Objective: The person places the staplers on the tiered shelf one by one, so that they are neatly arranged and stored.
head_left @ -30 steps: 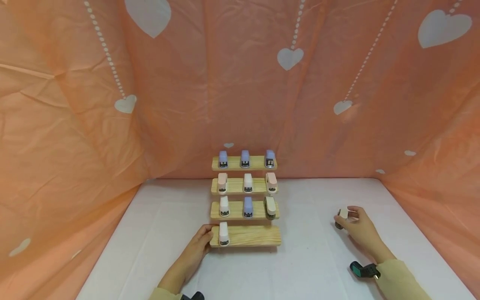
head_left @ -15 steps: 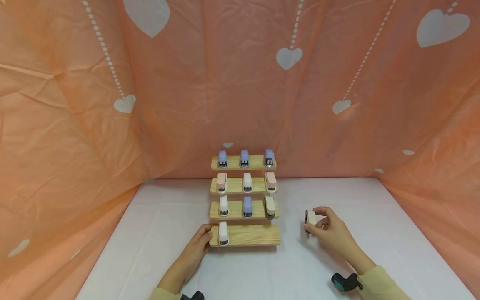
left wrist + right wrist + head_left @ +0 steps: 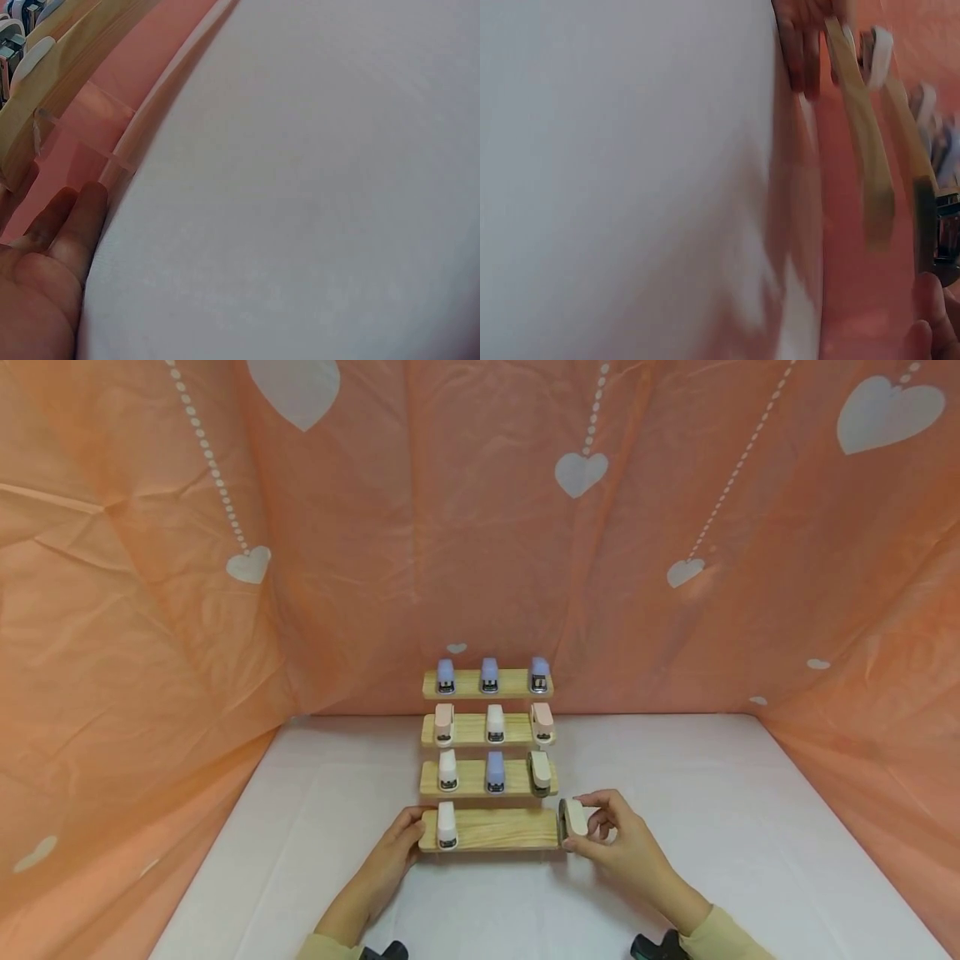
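At the left end of the stepped wooden display rack's lowest board [image 3: 506, 831], my left hand [image 3: 388, 866] holds the edge with thumb and fingers. My right hand [image 3: 626, 852] pinches a cream mini stapler [image 3: 575, 818] with a dark base, tilted, at that board's right end. Whether the stapler touches the board cannot be made out. A white stapler [image 3: 447, 825] stands on the same board near its left end. The right wrist view shows the held stapler [image 3: 948, 236] only in part, cut by the frame edge, with some fingertips below it.
Three higher boards carry more staplers: lilac ones [image 3: 490, 677] on top, pink and white [image 3: 495, 724] below, then white, lilac and cream [image 3: 540, 772]. Clear supports [image 3: 86, 139] hold the boards up. A white-covered table [image 3: 675, 760] meets an orange curtain [image 3: 487, 568] behind.
My right hand has come leftward across the table with the cream stapler, from far right to the lowest board's right end. My left hand has stayed on the board.
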`<action>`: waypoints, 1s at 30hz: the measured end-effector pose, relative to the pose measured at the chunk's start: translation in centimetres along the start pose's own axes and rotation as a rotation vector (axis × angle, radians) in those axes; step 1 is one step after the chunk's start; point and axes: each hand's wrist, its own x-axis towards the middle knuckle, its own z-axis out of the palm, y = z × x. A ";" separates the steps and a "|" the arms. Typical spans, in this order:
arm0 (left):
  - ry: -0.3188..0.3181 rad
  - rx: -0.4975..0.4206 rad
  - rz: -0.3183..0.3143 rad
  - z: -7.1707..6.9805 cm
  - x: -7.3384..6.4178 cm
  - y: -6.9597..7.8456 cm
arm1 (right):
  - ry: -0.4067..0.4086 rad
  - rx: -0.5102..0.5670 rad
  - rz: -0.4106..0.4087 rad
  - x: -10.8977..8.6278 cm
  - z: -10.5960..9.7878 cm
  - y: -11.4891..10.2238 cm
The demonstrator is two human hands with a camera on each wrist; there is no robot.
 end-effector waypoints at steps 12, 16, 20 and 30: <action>-0.003 0.005 0.009 0.1 -0.1 0.2 | -0.008 0.073 0.000 -0.3 4.3 -2.9; 0.005 -0.008 0.015 0.3 -0.2 0.2 | -0.049 0.152 0.005 0.1 5.7 -3.7; 0.007 -0.016 0.014 0.4 -0.2 0.2 | -0.076 0.121 0.002 0.8 6.9 -4.2; 0.024 -0.013 0.006 0.3 -0.2 0.2 | -0.067 0.060 0.008 1.9 8.5 -4.5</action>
